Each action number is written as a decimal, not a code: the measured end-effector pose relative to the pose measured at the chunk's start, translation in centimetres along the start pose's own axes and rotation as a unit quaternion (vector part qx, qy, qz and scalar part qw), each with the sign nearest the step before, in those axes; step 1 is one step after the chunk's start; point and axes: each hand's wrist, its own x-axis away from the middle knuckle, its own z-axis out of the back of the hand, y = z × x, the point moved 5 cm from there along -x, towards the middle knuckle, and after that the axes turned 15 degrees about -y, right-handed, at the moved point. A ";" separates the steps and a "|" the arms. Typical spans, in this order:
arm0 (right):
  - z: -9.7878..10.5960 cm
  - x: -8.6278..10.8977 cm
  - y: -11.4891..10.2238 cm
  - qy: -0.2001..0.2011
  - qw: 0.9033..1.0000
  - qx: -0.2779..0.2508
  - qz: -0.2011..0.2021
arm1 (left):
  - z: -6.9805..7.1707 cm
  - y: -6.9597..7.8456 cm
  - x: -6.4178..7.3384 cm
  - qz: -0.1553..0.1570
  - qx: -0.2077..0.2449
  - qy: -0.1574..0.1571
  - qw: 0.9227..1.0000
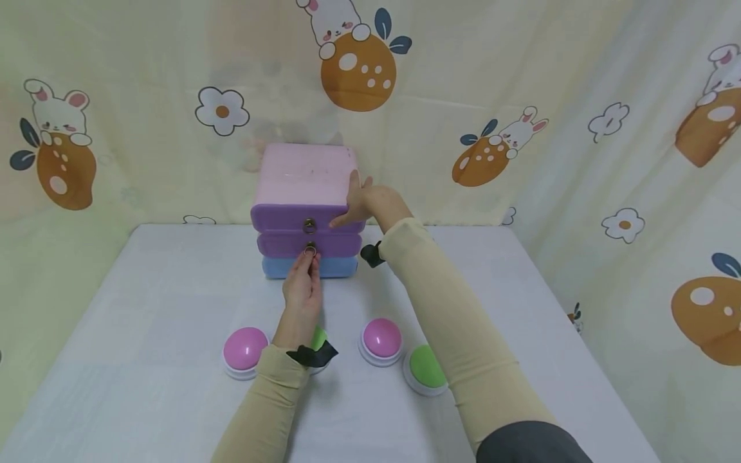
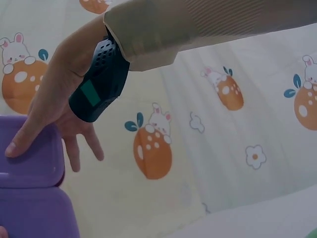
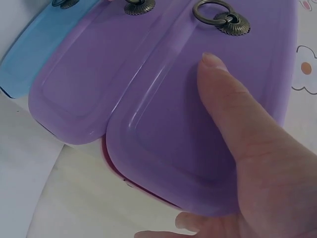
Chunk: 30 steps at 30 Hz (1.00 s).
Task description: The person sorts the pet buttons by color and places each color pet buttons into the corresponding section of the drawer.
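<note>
A small drawer chest point(image 1: 307, 172) with a pink top stands at the back of the table. Its upper drawer point(image 1: 278, 218) and middle drawer point(image 1: 343, 245) have purple fronts, the bottom drawer point(image 1: 341, 267) a blue one. My left hand point(image 1: 301, 296) pinches the metal ring pull point(image 1: 310, 251) of the middle drawer; only a fingertip of it shows in the left wrist view. My right hand point(image 1: 373, 202) rests against the chest's upper right side, fingers spread. Its straight thumb point(image 3: 223, 94) lies on the upper drawer's front, below the free ring pull point(image 3: 213, 12).
Several dome-shaped buttons on white bases stand in front of the chest: a pink button point(image 1: 246, 347), a green one partly behind my left wrist, another pink button point(image 1: 382, 337) and a green button point(image 1: 427, 366) beside my right sleeve. A printed curtain point(image 1: 145, 148) hangs behind the table point(image 1: 173, 289).
</note>
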 end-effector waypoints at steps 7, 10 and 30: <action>-0.1 0.1 -0.1 0.000 1.000 -0.001 0.001 | 0.1 0.2 0.1 -0.006 -0.030 0.012 0.999; -0.1 0.1 0.0 -0.001 1.000 -0.012 -0.003 | 0.2 0.3 0.2 -0.009 -0.044 0.020 0.999; -0.3 0.4 0.3 0.017 1.000 -0.006 -0.009 | 0.0 0.5 0.3 -0.055 -0.094 0.069 0.992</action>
